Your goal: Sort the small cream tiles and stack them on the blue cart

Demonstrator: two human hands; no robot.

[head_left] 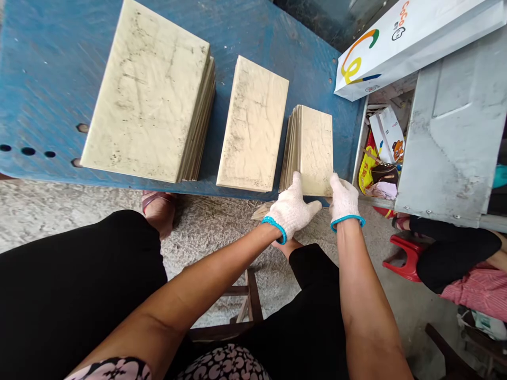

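Both my hands wear white knit gloves with blue cuffs. The right-hand stack of thin cream boards (317, 148) lies between them at the near edge of the blue table. My left hand (291, 208) presses its fingers on the stack's left edge near the front corner, its thumb stretched out to the right. At the front right corner, my right hand (344, 200) grips the stack's edge with its fingers bent. Several boards fan out along the left side of this stack. Fingers under the boards are hidden.
Left of it lie a middle stack of boards (253, 124) and a larger, taller stack (146, 95) on the blue table (47, 79). A white paper bag (412, 47) stands back right, above an open drawer of packets (382, 153). Another person sits by a red stool (404, 258) at right.
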